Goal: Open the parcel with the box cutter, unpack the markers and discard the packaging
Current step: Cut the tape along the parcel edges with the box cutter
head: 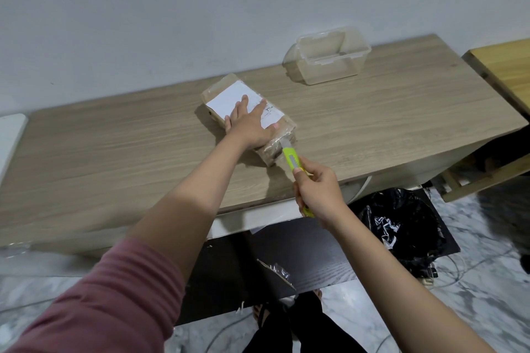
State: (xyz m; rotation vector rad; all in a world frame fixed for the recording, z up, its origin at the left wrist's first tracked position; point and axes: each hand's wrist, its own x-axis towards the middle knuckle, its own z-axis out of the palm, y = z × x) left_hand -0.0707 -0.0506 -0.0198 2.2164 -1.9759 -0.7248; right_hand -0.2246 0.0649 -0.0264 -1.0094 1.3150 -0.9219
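Far left edge: a white panel (11, 140) butts against the table (114, 157), wood-grain top, running left to right under a plain grey wall (200, 8)

Left sleeve (109, 295), pink, pushed up the forearm; the arm reaches in from the near left toward table centre

Left hand (249, 123) lies flat on the parcel (229, 97), fingers straight and spread, pressing it down, palm over the near part of the white label (229, 100)

Parcel: brown, taped, lying flat at mid-table, long axis running far-left to near-right. Its near end sits just right of the left wrist

Cutter (291, 158), lime green, tip touching the parcel's near right end. How deep the blade sits cannot be told

Right hand (318, 189) grasps the cutter's handle, fingers curled round it, thumb laid along the top; it hangs over the table's near edge

Under the table: dark board (258, 272) on the floor with a scrap of clear wrap (276, 269) on it; feet in sandals (263, 315) near the bottom

Far right of parcel, well apart: clear plastic tub (327, 56) near the wall, tilted, nothing seen inside

Right, below table edge: black bag (401, 229), crumpled, on marble floor (487, 309), cables beside it

Far right: a second wooden table (504, 66), yellower, just beside the first
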